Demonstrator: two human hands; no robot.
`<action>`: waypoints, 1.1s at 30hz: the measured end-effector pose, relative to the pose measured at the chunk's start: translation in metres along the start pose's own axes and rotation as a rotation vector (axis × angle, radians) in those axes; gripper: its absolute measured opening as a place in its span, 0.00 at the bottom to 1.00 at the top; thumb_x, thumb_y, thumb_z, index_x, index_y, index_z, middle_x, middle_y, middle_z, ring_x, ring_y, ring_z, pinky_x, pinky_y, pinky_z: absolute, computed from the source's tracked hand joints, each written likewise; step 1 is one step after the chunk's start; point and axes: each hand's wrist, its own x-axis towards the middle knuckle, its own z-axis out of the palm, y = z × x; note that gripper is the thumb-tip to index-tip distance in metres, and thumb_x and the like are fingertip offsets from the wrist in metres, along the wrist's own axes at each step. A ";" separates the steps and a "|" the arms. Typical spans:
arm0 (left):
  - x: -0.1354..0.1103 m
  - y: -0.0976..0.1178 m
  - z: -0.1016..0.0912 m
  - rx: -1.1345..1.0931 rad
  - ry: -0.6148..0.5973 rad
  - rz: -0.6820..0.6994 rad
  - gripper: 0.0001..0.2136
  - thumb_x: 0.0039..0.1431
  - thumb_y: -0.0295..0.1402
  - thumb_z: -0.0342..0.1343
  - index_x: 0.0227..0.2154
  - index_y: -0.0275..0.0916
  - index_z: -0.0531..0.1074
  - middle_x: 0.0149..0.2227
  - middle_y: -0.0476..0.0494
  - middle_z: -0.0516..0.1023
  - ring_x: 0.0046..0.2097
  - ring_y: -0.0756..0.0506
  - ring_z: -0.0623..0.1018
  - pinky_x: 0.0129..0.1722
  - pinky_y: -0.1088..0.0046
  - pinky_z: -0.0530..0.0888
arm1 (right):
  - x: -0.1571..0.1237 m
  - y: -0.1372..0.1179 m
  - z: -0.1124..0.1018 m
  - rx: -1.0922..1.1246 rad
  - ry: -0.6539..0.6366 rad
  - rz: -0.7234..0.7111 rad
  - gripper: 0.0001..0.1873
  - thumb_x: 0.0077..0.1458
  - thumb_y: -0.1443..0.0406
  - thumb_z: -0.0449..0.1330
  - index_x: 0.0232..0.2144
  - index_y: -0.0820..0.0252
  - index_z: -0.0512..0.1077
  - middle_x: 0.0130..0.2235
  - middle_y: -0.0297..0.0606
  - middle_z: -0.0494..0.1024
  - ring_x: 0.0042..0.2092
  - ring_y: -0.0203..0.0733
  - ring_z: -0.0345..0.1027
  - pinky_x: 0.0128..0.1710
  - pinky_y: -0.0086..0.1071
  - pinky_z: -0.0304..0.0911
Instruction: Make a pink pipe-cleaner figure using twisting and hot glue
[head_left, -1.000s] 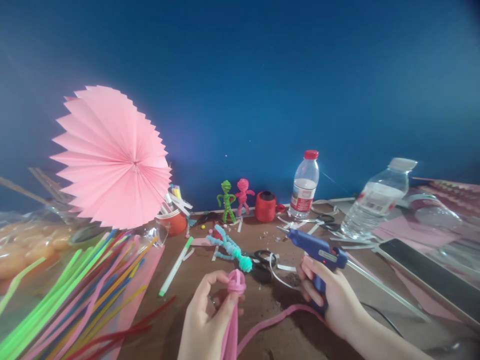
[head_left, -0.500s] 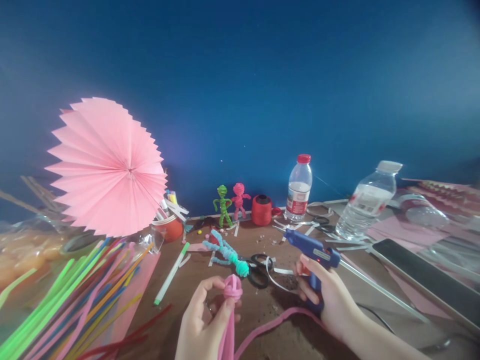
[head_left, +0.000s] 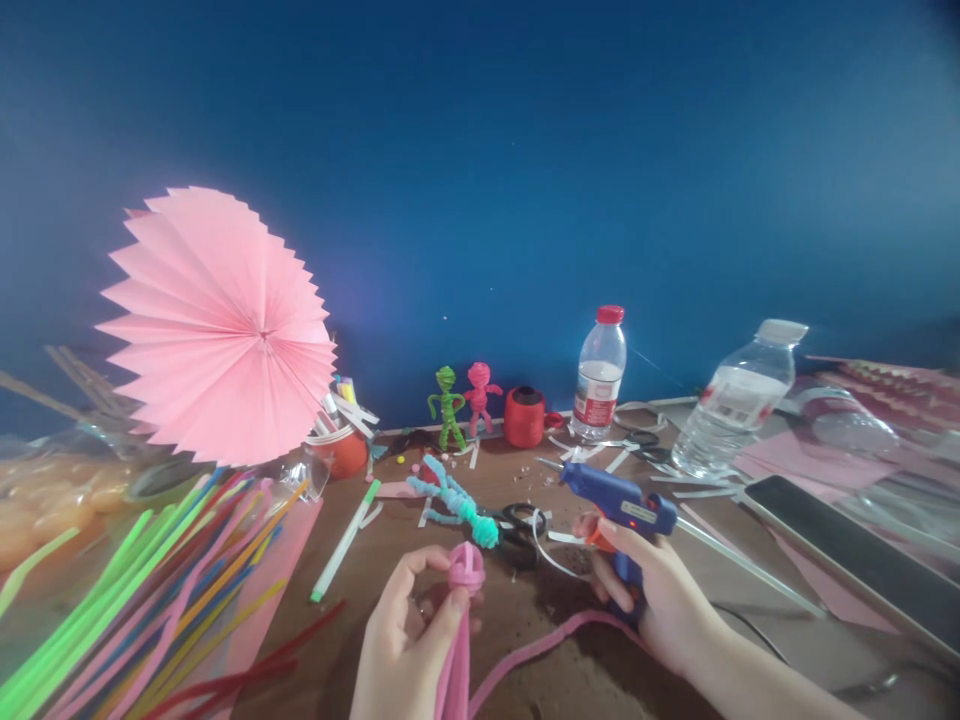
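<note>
Between the thumb and fingers of my left hand (head_left: 416,630) is a pink pipe cleaner figure (head_left: 466,568), its top wound into a small round ball with strands hanging below. A long pink strand (head_left: 536,645) curves across the table from it towards the right. My right hand (head_left: 660,590) is wrapped round the handle of a blue glue gun (head_left: 619,497), whose nozzle points left and whose orange trigger shows by my fingers. A clear glue stick (head_left: 750,560) sticks out of its back. Just beyond my left hand lies a turquoise pipe cleaner figure (head_left: 461,505), close to black-handled scissors (head_left: 521,535).
Green (head_left: 448,410) and pink (head_left: 480,395) figures stand by the wall beside a red spool (head_left: 523,418). Two bottles (head_left: 598,385) (head_left: 731,405) and a phone (head_left: 847,560) are on the right. Loose pipe cleaners (head_left: 135,600), a marker (head_left: 345,542) and a pink paper fan (head_left: 225,330) occupy the left.
The glue gun has shifted slightly left and tilted a little, and its orange trigger now shows. My left hand keeps its hold on the pink figure almost unmoved.
</note>
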 end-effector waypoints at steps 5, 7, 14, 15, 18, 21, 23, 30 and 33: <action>0.000 0.001 0.001 0.001 0.008 -0.001 0.13 0.40 0.35 0.65 0.28 0.38 0.68 0.31 0.44 0.80 0.32 0.42 0.79 0.26 0.72 0.78 | -0.002 0.000 -0.002 0.000 -0.005 -0.008 0.09 0.49 0.61 0.61 0.26 0.62 0.72 0.23 0.29 0.72 0.12 0.20 0.47 0.18 0.25 0.55; 0.000 0.000 0.000 -0.002 0.010 0.002 0.14 0.39 0.35 0.65 0.28 0.38 0.69 0.31 0.44 0.80 0.32 0.42 0.79 0.26 0.72 0.78 | -0.004 -0.001 -0.001 -0.009 -0.014 -0.016 0.08 0.49 0.61 0.61 0.26 0.62 0.72 0.20 0.29 0.71 0.12 0.21 0.47 0.18 0.25 0.55; 0.005 -0.003 -0.003 -0.041 -0.055 -0.057 0.14 0.39 0.33 0.66 0.29 0.38 0.68 0.29 0.46 0.79 0.29 0.44 0.78 0.26 0.72 0.77 | -0.006 -0.014 -0.003 -0.167 -0.051 -0.112 0.07 0.48 0.62 0.62 0.28 0.61 0.74 0.14 0.26 0.65 0.14 0.26 0.50 0.24 0.28 0.57; 0.005 -0.002 -0.003 -0.046 -0.054 -0.064 0.14 0.39 0.33 0.66 0.28 0.38 0.68 0.29 0.47 0.79 0.29 0.45 0.78 0.26 0.72 0.77 | -0.007 -0.015 -0.004 -0.219 -0.054 -0.130 0.08 0.46 0.62 0.63 0.27 0.61 0.74 0.17 0.29 0.69 0.15 0.27 0.52 0.25 0.29 0.58; 0.002 0.001 0.000 -0.043 -0.013 -0.038 0.12 0.40 0.33 0.65 0.27 0.39 0.68 0.27 0.49 0.78 0.28 0.47 0.77 0.25 0.75 0.76 | -0.014 -0.019 -0.001 -0.408 -0.031 -0.074 0.09 0.42 0.60 0.65 0.24 0.61 0.73 0.25 0.34 0.74 0.19 0.30 0.57 0.21 0.28 0.57; 0.002 0.003 0.001 -0.016 -0.025 0.012 0.10 0.40 0.31 0.64 0.25 0.40 0.68 0.28 0.50 0.78 0.28 0.48 0.77 0.28 0.76 0.74 | -0.021 -0.021 0.007 -0.561 -0.090 -0.010 0.08 0.39 0.62 0.66 0.24 0.59 0.73 0.23 0.33 0.72 0.21 0.33 0.59 0.19 0.26 0.55; 0.003 0.002 0.000 0.001 -0.066 0.022 0.09 0.40 0.30 0.64 0.24 0.40 0.68 0.29 0.50 0.78 0.29 0.48 0.78 0.31 0.76 0.74 | -0.025 -0.019 0.013 -0.614 -0.116 -0.069 0.06 0.36 0.64 0.66 0.20 0.58 0.71 0.21 0.33 0.71 0.23 0.36 0.61 0.22 0.27 0.58; 0.002 -0.009 0.000 -0.019 -0.085 0.107 0.07 0.44 0.30 0.62 0.26 0.40 0.69 0.31 0.48 0.74 0.30 0.47 0.76 0.32 0.75 0.74 | -0.032 -0.007 0.013 -0.658 0.053 -0.205 0.11 0.32 0.65 0.67 0.25 0.56 0.74 0.23 0.34 0.74 0.25 0.40 0.66 0.25 0.31 0.64; 0.001 -0.010 0.000 -0.028 -0.121 0.101 0.06 0.45 0.31 0.61 0.26 0.41 0.69 0.30 0.48 0.74 0.33 0.46 0.77 0.34 0.74 0.74 | -0.031 -0.009 0.012 -0.673 -0.002 -0.169 0.10 0.33 0.64 0.67 0.24 0.57 0.74 0.23 0.34 0.75 0.25 0.40 0.67 0.24 0.30 0.64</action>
